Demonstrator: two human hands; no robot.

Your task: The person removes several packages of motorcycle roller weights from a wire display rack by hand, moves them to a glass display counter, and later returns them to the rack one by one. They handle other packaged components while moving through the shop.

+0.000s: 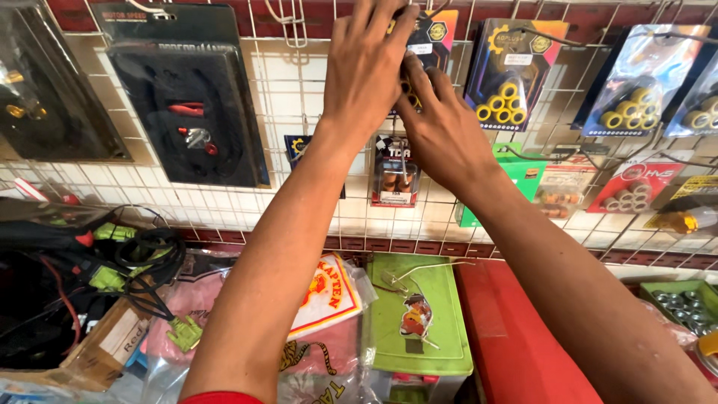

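Both hands were raised to a white wire grid display panel mounted on a tiled wall. The left hand was extended with its fingers reaching up over the top of a hanging blister pack of yellow rollers with a black and orange card; the fingertips ran past the upper edge of the view, so whether they gripped the pack or its hook could not be told. The right hand lay just beside and below the left hand, touching it, with its fingers curled against the lower left part of the same pack; the grasp itself was hidden behind the left hand, so its state could not be told. The pack hung on the grid directly behind both hands. Directly below the hands hung a small clear pack with a black, red and white card. To the right of the right hand hung a second pack of yellow rollers on a dark card, and below that a green card pack. Well to the left of the left hand hung a large black blister pack containing red and silver parts. Far below both forearms lay a flat green plastic lid, a red box and a clear bag with a red and yellow print.
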